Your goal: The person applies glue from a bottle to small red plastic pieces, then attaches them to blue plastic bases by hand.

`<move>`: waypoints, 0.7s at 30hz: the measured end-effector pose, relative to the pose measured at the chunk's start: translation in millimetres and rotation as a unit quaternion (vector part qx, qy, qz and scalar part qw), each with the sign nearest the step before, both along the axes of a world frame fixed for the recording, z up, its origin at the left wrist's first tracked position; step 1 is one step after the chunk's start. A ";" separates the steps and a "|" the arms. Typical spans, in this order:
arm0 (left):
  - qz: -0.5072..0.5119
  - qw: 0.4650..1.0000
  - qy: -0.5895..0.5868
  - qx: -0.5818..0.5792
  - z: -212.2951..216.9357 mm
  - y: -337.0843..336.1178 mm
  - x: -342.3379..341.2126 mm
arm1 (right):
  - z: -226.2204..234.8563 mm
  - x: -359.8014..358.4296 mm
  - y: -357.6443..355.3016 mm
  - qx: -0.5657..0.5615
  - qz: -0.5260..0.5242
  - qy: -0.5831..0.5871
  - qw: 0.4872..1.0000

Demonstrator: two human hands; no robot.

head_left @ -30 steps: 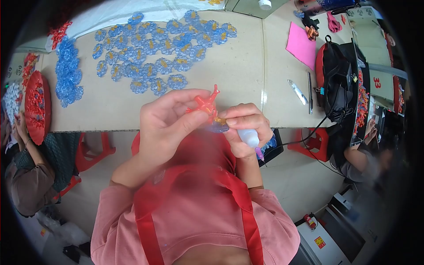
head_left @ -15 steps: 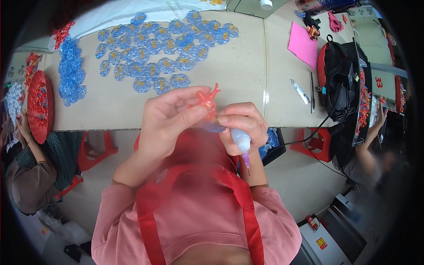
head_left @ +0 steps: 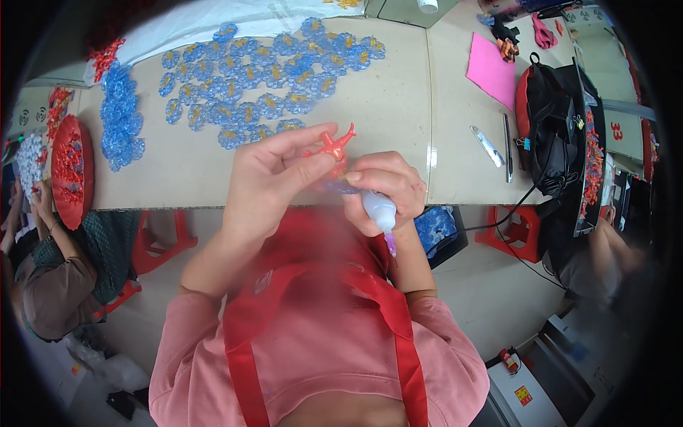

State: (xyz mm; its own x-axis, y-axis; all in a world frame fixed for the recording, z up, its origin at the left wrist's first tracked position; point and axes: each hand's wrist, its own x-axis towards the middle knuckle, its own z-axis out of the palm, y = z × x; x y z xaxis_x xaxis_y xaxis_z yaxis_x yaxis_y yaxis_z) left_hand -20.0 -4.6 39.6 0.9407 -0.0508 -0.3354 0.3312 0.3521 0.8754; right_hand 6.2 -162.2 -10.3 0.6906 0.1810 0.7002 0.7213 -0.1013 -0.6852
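Between thumb and fingers, my left hand (head_left: 274, 167) grips a small red plastic figure (head_left: 336, 151) with raised limbs. A clear blue base (head_left: 341, 186) shows at the figure's lower end, partly hidden by fingers. The thumb and forefinger of my right hand (head_left: 391, 181) touch that base. Tucked in the same right hand is a small white squeeze bottle (head_left: 381, 211) with a purple needle tip (head_left: 391, 244), pointing down toward me. Both hands are above the table's near edge.
Many clear blue flower-shaped bases (head_left: 249, 75) with yellow centres are spread over the table (head_left: 384, 121); more blue pieces (head_left: 119, 117) are heaped at left. A red tray (head_left: 71, 171) stands near a co-worker. At right lie a pink sheet (head_left: 491, 71), cutter (head_left: 486, 146), pen (head_left: 508, 149) and black bag (head_left: 551, 128).
Both hands have risen slightly with the red figure, and the bottle has shifted a little to the left. The view has moved slightly. Both hands keep their grip.
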 end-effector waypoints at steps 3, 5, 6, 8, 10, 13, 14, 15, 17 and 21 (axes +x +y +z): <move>0.010 1.000 -0.013 0.026 1.1 -0.9 0.4 | -1.5 4.8 -1.0 -0.015 0.004 -0.017 1.000; 0.017 0.999 -0.021 0.039 1.9 -2.9 0.0 | -3.5 6.7 -1.9 -0.014 0.013 -0.024 1.000; 0.027 0.997 -0.039 0.058 2.4 -4.2 -0.7 | -3.3 7.2 -2.5 -0.013 0.013 -0.023 1.000; 0.037 0.995 -0.055 0.079 3.1 -5.8 -0.7 | -1.9 8.3 -3.4 -0.022 0.023 -0.027 0.999; 0.040 0.994 -0.057 0.085 3.5 -6.1 -0.8 | -1.2 9.4 -3.2 -0.019 0.026 -0.030 0.999; 0.048 0.991 -0.076 0.102 2.9 -7.3 -2.4 | 1.2 10.1 -2.9 -0.020 0.031 -0.032 0.999; 0.048 0.991 -0.075 0.102 2.7 -7.0 -2.6 | 1.7 10.2 -2.8 -0.024 0.035 -0.030 0.999; 0.047 0.990 -0.071 0.113 2.2 -6.3 -2.5 | 1.4 10.6 -2.3 -0.023 0.035 -0.029 0.999; 0.047 0.989 -0.066 0.123 0.3 -5.5 -2.7 | 0.5 11.8 -0.8 -0.031 0.033 -0.028 0.999; 0.066 0.972 -0.111 0.195 -4.6 -7.4 -6.9 | -0.4 12.3 -0.4 -0.028 0.026 -0.025 0.999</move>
